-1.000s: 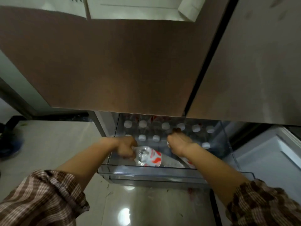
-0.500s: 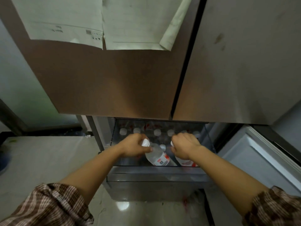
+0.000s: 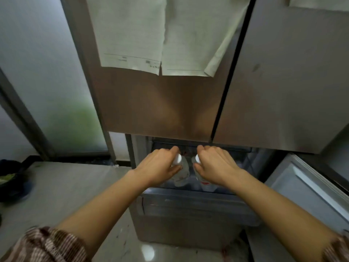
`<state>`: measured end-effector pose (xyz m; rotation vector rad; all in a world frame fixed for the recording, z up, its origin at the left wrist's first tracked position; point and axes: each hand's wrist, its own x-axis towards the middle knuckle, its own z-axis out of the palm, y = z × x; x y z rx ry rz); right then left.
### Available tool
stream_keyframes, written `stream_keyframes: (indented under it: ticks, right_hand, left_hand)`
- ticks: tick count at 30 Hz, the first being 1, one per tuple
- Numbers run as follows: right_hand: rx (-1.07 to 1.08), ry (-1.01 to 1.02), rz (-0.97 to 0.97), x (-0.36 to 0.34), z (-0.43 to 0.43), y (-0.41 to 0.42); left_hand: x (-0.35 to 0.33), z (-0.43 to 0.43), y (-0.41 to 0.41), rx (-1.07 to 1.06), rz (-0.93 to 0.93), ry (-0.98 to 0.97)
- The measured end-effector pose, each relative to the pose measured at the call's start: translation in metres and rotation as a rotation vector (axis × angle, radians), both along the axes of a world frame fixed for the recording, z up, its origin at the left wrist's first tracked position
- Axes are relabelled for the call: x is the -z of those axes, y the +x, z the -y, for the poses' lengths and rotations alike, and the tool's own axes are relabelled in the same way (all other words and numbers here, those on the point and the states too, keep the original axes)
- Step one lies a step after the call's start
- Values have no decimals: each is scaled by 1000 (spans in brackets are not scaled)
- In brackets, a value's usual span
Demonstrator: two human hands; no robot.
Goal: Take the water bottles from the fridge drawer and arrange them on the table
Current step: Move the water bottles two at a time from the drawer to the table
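While over the fridge drawer (image 3: 196, 202), left hand (image 3: 157, 167) gripping 1 bottle (image 3: 181, 172), right hand (image 3: 217, 167) another (image 3: 204, 183)

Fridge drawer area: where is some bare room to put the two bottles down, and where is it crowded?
Bare room: the pale grey counter top, bordered by the frosted glass panel behind and the fridge's side. Crowded: the clear fridge drawer, where the left hand and right hand each grip a clear white-capped water bottle. A dark object occupies the counter's left end.
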<state>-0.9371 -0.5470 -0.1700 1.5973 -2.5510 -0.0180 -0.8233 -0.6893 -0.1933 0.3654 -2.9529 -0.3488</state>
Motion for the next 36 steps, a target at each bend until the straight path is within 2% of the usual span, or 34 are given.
stream_keyframes:
  ticks: [8, 14, 20, 27, 36]
  right_hand:
    - [-261, -258, -59, -76, 40, 103]
    - [-417, -355, -27, -88, 79, 206]
    - [-588, -231, 47, -55, 131, 352]
    - [-853, -47, 165, -23, 182, 505]
    - [-1257, 82, 154, -8, 255, 703]
  left_hand:
    - [-58, 27, 124, -172, -281, 23]
    - [-75, 46, 256, -382, -402, -93]
    - [-52, 53, 426, -638, -263, -170]
    - [-18, 47, 594, -913, -114, -139]
    - [1, 54, 782, -1418, -168, -71]
